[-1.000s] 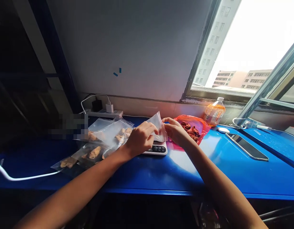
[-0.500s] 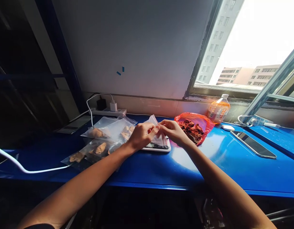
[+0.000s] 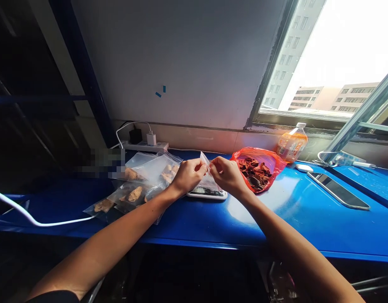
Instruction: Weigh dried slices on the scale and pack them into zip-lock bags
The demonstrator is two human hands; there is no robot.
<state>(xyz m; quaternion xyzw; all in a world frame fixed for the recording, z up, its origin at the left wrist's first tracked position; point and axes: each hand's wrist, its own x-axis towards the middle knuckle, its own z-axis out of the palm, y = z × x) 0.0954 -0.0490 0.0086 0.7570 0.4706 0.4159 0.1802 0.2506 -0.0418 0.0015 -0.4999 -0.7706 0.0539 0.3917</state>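
Here, in the head view, the small bag [image 3: 209, 182] is thin, colourless plastic, milky where light catches it and see-through lower down. One corner stands up in a pale, stiff point between the hands, while the body slopes down and hangs over the scale [image 3: 208, 195]; whether it touches the top is hard to tell. It looks flat and lightly creased.

The left hand [image 3: 189, 173] pinches its upper edge between thumb and curled fingers; the right hand [image 3: 228, 173] pinches the same edge just beside it, fingers bent, the two sets of fingertips nearly meeting.

To the left lie overlapping clear bags [image 3: 146, 169] with brown, lumpy pieces inside. Just beyond the right hand, an open red bag [image 3: 279, 161] holds dark reddish-brown dried pieces [image 3: 255, 173]. An orange-labelled bottle [image 3: 293, 144] stands behind it on the blue table [image 3: 200, 229], and a phone [image 3: 339, 190] lies farther right.
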